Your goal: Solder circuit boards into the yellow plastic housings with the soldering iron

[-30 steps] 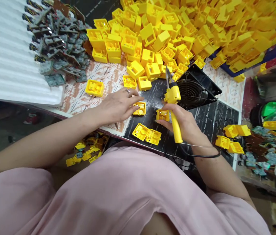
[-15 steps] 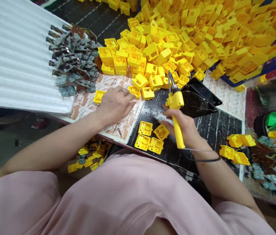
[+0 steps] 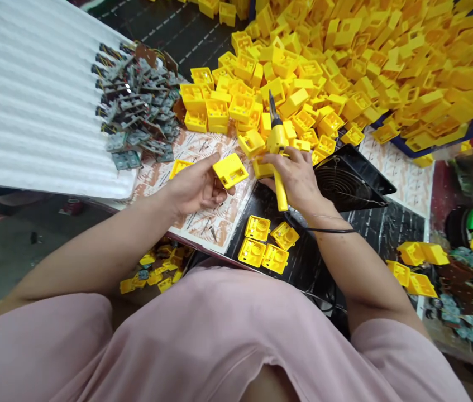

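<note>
My left hand [image 3: 194, 187] is closed on a yellow plastic housing [image 3: 231, 171], lifted a little above the patterned sheet, its face with a rectangular cut-out turned up. A yellow soldering iron [image 3: 277, 139] is held in my right hand [image 3: 299, 177], its dark tip pointing away toward the pile. The fingers of that hand also reach to another yellow housing [image 3: 262, 167] at the pile's near edge; whether they grip it I cannot tell. Nearer my body, several open housings [image 3: 258, 228] lie hollow side up on the black mat. Another housing [image 3: 180, 167] sits behind my left hand.
A large heap of yellow housings [image 3: 286, 61] spreads across the back. Wired circuit boards [image 3: 139, 106] are piled on white foam [image 3: 43, 100] at left. A black fan [image 3: 345, 178] stands right of my right hand. More housings [image 3: 423, 254] and boards lie far right.
My left hand has picked up a housing and drawn it slightly toward me. My right hand has moved left and away from me with the soldering iron, to the housing at the pile's edge.
</note>
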A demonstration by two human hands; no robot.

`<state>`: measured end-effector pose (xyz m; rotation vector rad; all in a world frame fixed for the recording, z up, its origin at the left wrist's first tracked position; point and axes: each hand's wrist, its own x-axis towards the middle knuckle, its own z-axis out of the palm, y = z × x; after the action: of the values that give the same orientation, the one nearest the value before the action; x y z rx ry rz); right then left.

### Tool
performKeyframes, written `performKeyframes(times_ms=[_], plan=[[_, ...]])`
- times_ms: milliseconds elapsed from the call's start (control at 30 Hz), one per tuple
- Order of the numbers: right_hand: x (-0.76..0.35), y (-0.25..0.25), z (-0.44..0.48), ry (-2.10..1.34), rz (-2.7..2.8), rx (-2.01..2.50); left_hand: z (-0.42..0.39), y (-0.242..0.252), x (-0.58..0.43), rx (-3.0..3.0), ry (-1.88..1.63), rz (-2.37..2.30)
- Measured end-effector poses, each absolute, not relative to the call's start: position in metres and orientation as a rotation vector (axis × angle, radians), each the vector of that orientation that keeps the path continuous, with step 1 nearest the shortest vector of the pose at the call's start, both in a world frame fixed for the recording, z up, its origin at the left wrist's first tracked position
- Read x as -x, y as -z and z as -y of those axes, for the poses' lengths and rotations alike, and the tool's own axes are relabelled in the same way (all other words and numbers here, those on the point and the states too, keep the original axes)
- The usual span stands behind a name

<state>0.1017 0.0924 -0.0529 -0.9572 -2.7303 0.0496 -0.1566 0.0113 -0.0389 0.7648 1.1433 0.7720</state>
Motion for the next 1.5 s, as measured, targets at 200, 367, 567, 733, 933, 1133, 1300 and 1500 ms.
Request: performKeyframes(times_ms=[200,367,567,733,933,1133,1300,1500], plan=[[-0.106,0.053,-0.087,0.015,2.76,0.872,-0.011,0.039,0.147,-0.47,-0.771,-0.984],[-0.116,0.057,-0.069,-0.072,2.709,0.866,-0.008,0.03,0.144,-0.275,-0.777,-1.007],[-0.119,0.052,-0.056,-0.341,2.447,0.828,-0.006,0.026,0.138,-0.33,-0.76,-0.904],[-0.119,0.037,-0.043,-0.171,2.395,0.759,-0.004,0.033,0.136,-0.354,-0.772,-0.923],[-0.121,0.036,-0.036,0.034,2.413,0.746,0.0,0.043,0.137,-0.589,-0.779,-1.019],[-0.131,0.032,-0.032,0.128,2.519,0.814,0.005,0.051,0.144,-1.778,-0.654,-1.508],[-0.133,0.035,-0.03,0.12,2.533,0.87,0.012,0.058,0.134,-2.262,-0.351,-1.543],[-0.147,0.047,-0.037,0.274,2.602,0.858,0.001,0.053,0.141,-2.322,-0.37,-1.343]])
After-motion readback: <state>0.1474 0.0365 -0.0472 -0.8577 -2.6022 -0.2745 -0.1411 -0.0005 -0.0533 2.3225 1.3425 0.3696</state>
